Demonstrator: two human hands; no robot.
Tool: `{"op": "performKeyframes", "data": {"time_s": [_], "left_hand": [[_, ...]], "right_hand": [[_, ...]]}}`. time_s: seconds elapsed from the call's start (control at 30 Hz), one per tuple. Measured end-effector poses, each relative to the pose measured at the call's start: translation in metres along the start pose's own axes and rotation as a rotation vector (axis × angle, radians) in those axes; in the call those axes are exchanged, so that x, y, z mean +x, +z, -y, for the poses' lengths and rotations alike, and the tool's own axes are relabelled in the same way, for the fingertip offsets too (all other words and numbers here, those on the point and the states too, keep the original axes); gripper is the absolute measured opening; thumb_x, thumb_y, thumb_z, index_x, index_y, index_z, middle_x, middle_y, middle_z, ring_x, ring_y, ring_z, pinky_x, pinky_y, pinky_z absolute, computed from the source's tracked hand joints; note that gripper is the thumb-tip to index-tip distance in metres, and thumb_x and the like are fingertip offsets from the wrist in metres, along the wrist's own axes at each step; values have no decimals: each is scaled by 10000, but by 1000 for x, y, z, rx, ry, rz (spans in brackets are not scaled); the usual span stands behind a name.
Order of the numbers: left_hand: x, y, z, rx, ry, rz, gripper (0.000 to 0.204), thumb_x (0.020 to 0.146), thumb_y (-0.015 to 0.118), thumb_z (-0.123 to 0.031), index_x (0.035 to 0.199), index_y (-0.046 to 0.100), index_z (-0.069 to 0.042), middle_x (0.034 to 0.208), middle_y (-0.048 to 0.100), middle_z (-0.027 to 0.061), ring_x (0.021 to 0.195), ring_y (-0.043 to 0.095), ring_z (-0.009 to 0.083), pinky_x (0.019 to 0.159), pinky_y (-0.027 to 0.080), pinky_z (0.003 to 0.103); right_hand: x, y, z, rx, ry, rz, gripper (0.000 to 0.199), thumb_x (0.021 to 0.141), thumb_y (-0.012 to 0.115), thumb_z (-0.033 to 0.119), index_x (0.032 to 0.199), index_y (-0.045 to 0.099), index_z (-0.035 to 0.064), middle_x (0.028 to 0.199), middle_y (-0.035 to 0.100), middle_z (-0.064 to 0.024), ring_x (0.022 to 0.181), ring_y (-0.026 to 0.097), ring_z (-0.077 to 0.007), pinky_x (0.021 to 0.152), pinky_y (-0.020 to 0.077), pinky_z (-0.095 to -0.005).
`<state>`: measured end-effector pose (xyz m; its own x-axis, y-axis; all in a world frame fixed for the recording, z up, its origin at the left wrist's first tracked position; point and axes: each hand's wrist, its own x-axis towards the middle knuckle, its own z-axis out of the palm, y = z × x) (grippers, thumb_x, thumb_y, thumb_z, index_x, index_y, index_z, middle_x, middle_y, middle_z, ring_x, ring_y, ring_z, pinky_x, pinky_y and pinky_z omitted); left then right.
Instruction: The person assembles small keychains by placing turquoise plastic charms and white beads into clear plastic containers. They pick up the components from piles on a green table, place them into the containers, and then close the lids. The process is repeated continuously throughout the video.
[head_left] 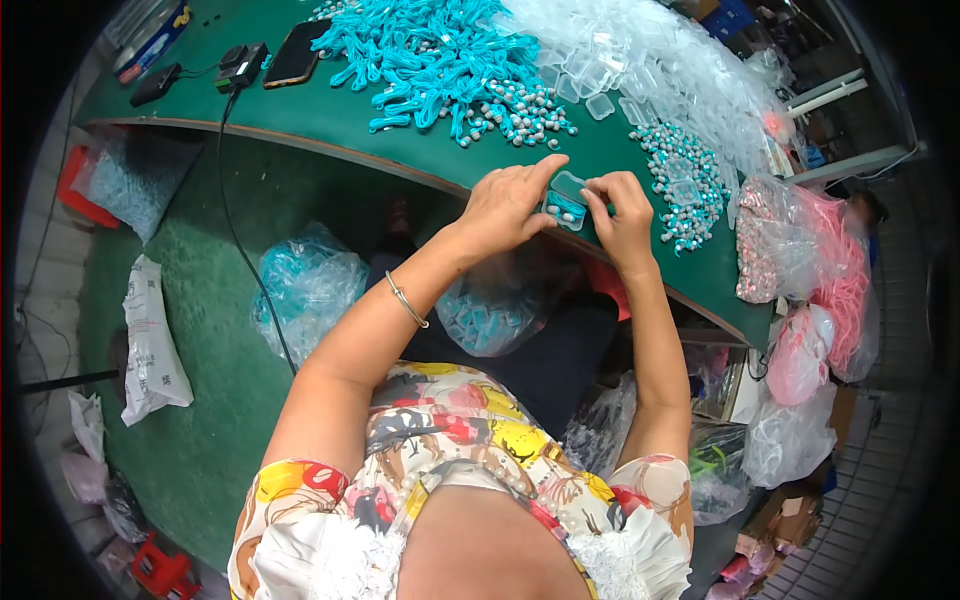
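Over the table's front edge, a small clear plastic box (565, 211) is between my two hands, its lid raised. Teal cord and a few small grey-and-teal plugs show inside it. My left hand (503, 207) grips the box from the left, thumb and fingers around its side. On the other side, the thumb and fingertips of my right hand (622, 212) pinch the box near its lid. A heap of bundled teal cords (430, 55) lies beyond my left hand, with loose plugs (520, 112) at its near edge. More teal-and-grey plugs (685, 185) are piled right of my right hand.
Empty clear boxes (640, 60) form a large heap at the back right of the green table (340, 120). A phone (295, 55) and a cabled black device (240, 68) lie at the left. Bags with pink cords (840, 280) hang at the right edge. Filled bags (490, 310) sit below.
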<state>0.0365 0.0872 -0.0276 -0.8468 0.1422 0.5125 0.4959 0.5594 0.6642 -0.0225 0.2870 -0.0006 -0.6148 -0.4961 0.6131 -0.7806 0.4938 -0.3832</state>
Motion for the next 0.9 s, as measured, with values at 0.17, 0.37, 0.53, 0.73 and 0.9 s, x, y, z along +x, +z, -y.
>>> {"op": "performKeyframes", "data": {"time_s": [0.17,0.37,0.53,0.73,0.9], "left_hand": [[-1,3,6,50,54,0,619,726,795,-137,1285,534,-86,878,613,74,857,619,302,747,479,433],[1,2,3,127,122,15,341,816,725,-205,1119,629,-82,925,621,81,884,630,305,750,486,429],[4,8,-2,160,132,-11,228,854,686,-232,1014,640,-78,887,602,86,842,627,310,718,487,438],[2,5,3,-86,37,12,137,910,636,-189,942,653,-57,810,572,124,735,598,338,628,472,423],[-15,6,-17,4,98,-4,148,891,655,-197,918,655,-51,777,575,120,703,598,335,623,476,423]], "right_hand": [[-20,-7,16,33,-73,86,214,778,716,17,987,669,28,917,641,-134,829,635,-317,713,520,-400],[-38,3,20,-35,-50,26,375,745,754,21,1103,645,39,1020,622,-131,936,617,-322,807,512,-411],[-29,1,14,112,81,55,262,802,716,33,1055,651,10,953,614,-145,857,611,-306,717,503,-384],[-25,1,19,324,260,146,158,835,699,66,985,678,19,858,597,-89,686,573,-188,604,458,-295],[-3,-42,-29,41,160,-30,210,838,722,210,957,702,38,960,689,-119,921,636,-296,856,478,-384]]}}
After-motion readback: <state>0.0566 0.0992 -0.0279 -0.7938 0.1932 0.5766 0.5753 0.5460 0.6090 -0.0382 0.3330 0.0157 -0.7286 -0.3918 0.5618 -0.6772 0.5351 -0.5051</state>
